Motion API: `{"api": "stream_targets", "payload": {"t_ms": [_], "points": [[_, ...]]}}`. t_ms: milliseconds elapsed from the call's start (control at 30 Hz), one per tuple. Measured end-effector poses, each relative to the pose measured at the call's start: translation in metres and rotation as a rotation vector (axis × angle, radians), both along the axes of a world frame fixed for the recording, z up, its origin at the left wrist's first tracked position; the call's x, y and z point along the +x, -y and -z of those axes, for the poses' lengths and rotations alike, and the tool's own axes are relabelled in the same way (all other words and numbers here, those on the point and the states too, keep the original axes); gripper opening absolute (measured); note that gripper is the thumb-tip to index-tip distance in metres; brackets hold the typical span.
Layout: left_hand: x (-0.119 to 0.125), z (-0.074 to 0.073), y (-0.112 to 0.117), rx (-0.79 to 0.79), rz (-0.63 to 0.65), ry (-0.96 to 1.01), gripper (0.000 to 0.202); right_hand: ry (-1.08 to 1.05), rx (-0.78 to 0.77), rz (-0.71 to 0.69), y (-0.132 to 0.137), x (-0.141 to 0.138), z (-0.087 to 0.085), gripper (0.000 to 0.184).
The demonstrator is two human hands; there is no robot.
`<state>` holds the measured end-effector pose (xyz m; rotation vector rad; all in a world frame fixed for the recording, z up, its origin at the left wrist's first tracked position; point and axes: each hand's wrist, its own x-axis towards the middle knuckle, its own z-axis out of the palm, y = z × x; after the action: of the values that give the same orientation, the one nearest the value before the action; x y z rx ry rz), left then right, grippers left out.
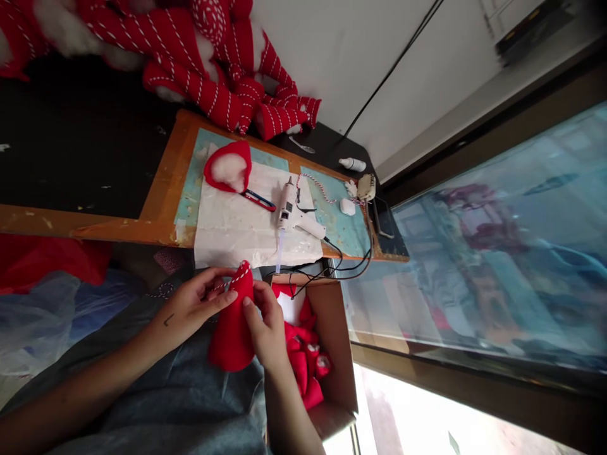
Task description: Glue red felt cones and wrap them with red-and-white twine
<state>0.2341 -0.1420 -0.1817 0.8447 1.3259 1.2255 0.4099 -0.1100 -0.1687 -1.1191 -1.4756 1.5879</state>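
Note:
A red felt cone [231,335] stands tilted in front of me, with red-and-white twine [241,276] wound around its tip. My left hand [192,304] holds the cone's upper part and the twine between its fingers. My right hand [268,325] grips the other side near the tip. Past my hands, on a white paper sheet [237,234], lie a hot glue gun [294,213], red-handled snips [259,200], and a red felt piece holding white stuffing [228,167].
A cardboard box [329,341] of red felt pieces sits just beyond my right wrist. A black cable runs from the glue gun past the board's edge. A heap of red-and-white striped fabric [203,69] lies behind the board, and a large glass pane [493,253] stands to the right.

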Motion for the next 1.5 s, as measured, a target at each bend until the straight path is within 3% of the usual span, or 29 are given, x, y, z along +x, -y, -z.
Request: {"api": "stream_targets", "payload": {"t_ms": [200,367,533,767,833,933,1000,1100,1233,1433,1500], "points": [[-0.004,-0.01,0.0,-0.049,0.054,0.152,0.049,-0.091,-0.168,-0.117,-0.009,0.006,-0.01,0.043],[-0.007,-0.016,0.001,-0.056,-0.003,0.157,0.049,0.083,-0.016,-0.153,-0.012,0.003,-0.015,0.064],[-0.015,-0.016,-0.002,-0.045,0.011,0.119,0.051,0.057,-0.049,-0.179,-0.013,0.0,-0.013,0.034],[-0.024,-0.018,-0.007,-0.005,0.174,0.098,0.049,-0.137,-0.338,-0.187,-0.011,0.005,-0.012,0.043],[-0.025,-0.019,-0.007,0.002,0.19,0.093,0.043,-0.151,-0.285,-0.214,-0.01,0.002,-0.012,0.048],[-0.026,-0.018,-0.007,-0.001,0.133,0.078,0.04,0.002,-0.102,-0.188,-0.011,-0.002,-0.012,0.067],[-0.026,-0.016,-0.007,-0.013,0.101,0.069,0.043,0.089,-0.046,-0.159,-0.012,-0.003,-0.011,0.059],[-0.028,-0.016,-0.007,-0.022,0.122,0.067,0.047,0.026,-0.111,-0.196,-0.014,-0.002,-0.01,0.042],[-0.028,-0.018,-0.006,-0.027,0.169,0.091,0.047,-0.095,-0.267,-0.233,-0.012,0.0,-0.009,0.049],[-0.027,-0.015,-0.007,-0.028,0.079,0.089,0.044,-0.027,-0.12,-0.177,-0.011,-0.006,-0.008,0.058],[-0.029,-0.014,-0.007,-0.032,0.07,0.084,0.044,0.027,-0.115,-0.158,-0.012,-0.008,-0.007,0.05]]}}
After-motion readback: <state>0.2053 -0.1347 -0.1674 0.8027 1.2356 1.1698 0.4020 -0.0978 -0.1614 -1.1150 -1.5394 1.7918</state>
